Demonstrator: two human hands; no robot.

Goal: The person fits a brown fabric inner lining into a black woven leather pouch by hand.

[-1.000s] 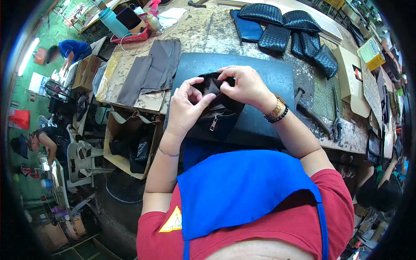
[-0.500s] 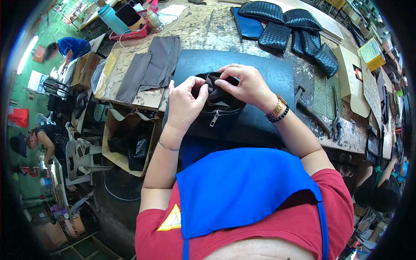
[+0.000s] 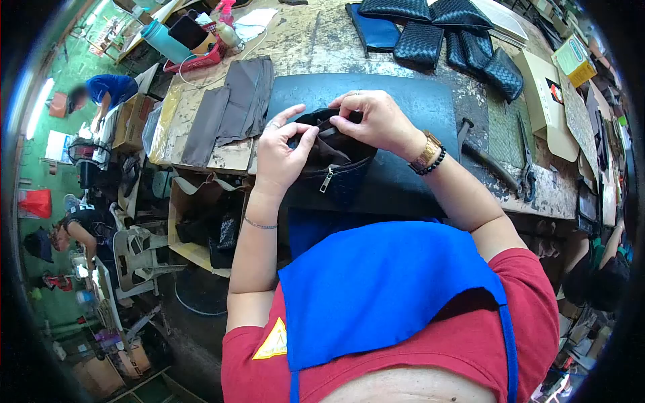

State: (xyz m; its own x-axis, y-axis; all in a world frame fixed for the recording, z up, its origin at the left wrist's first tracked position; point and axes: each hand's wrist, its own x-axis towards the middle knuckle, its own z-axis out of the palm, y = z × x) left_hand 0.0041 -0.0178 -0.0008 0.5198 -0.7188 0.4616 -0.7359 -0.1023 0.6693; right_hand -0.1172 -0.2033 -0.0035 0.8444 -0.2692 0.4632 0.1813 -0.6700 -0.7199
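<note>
A black pouch (image 3: 342, 176) with a zip and a silver puller (image 3: 326, 180) rests on a dark board (image 3: 410, 101) before me, its mouth open and brown lining showing. My left hand (image 3: 287, 149) pinches the lining at the pouch's left rim between thumb and a finger, its other fingers raised. My right hand (image 3: 379, 124) pinches the lining near the back rim, close to the left fingertips. Folded brown cloth pieces (image 3: 245, 97) lie to the left of the board.
Woven black pouches (image 3: 420, 43) lie at the back. A hammer (image 3: 490, 164) and scissors (image 3: 526, 161) are on the right, near an open cardboard box (image 3: 547, 111). A red basket (image 3: 201, 60) holds bottles at the back left. Two people are at the left.
My left hand's fingers have spread upward while its thumb stays at the lining. The pouch has tilted slightly, and its zip puller hangs a little further left. The camera view has shifted slightly.
</note>
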